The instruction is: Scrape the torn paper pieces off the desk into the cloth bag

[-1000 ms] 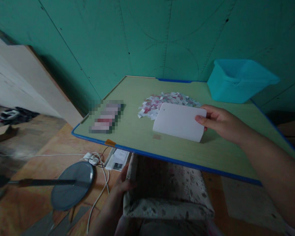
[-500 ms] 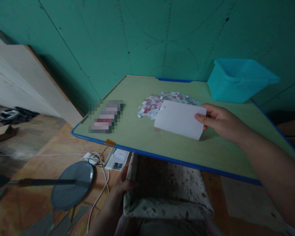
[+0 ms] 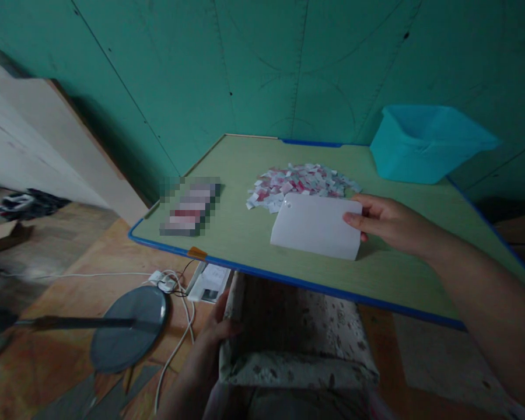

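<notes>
White sheet (image 3: 317,226), tilted over the middle of the desk (image 3: 231,230), right on the near side of the heaped paper scraps (image 3: 306,179)! Its long axis runs left to right, right end a touch nearer. Right hand (image 3: 371,223) pinches that right end, thumb on top; left hand (image 3: 214,335) clasps the left wall of the cloth-covered box (image 3: 306,368) by the desk's near edge.
</notes>
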### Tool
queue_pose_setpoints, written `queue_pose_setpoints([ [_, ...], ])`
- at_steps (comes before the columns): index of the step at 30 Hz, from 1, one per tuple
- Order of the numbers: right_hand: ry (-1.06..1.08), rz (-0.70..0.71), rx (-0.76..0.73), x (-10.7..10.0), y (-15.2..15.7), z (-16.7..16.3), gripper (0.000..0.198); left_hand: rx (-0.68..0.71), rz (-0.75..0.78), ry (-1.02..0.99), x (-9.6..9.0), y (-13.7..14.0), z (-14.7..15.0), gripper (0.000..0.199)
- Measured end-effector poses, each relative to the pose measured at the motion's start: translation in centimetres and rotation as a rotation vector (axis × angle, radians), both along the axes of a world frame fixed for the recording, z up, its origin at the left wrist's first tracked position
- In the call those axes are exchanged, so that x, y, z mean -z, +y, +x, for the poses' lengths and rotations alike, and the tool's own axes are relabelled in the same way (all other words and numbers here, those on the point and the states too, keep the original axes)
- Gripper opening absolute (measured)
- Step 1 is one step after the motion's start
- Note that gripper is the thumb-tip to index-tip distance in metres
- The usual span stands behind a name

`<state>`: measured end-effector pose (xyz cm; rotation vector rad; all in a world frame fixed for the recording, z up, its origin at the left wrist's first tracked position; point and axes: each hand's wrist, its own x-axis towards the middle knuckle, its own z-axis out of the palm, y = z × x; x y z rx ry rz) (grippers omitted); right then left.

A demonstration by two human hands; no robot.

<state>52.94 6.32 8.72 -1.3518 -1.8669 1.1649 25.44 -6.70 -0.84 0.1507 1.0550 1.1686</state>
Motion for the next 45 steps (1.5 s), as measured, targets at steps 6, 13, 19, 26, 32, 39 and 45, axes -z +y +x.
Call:
queue_pose_setpoints([
  [6, -0.033, -0.089, -0.138, -0.3, -0.5, -0.1, 0.021, -0.025, -0.011, -0.005, -0.4, 0.0, 0.2, 0.038],
  [13, 0.030, -0.082, -0.070, -0.5, -0.6, -0.2, 0.023, -0.001, -0.003, -0.015, -0.4, -0.1, 0.3, 0.042],
  [19, -0.027, -0.104, -0.082, -0.3, -0.5, -0.4, 0.026, -0.011, -0.028, 0.018, -0.2, 0.0, 0.3, 0.037],
  [26, 0.104, 0.016, 0.097, -0.4, 0.0, 0.1, 0.020, -0.042, -0.028, -0.055, 0.0, -0.3, 0.3, 0.037],
  [32, 0.009, -0.109, -0.070, -0.1, -0.1, -0.2, 0.026, 0.012, -0.090, 0.004, 2.0, 0.3, -1.1, 0.054],
  [39, -0.011, -0.153, -0.158, -0.1, -0.6, -0.3, 0.028, 0.122, -0.254, -0.053, 3.6, 1.4, -2.5, 0.069],
  [45, 0.064, -0.001, 0.001, 0.1, -0.1, -0.1, 0.022, -0.046, -0.054, -0.084, 1.0, -0.1, -0.3, 0.040],
])
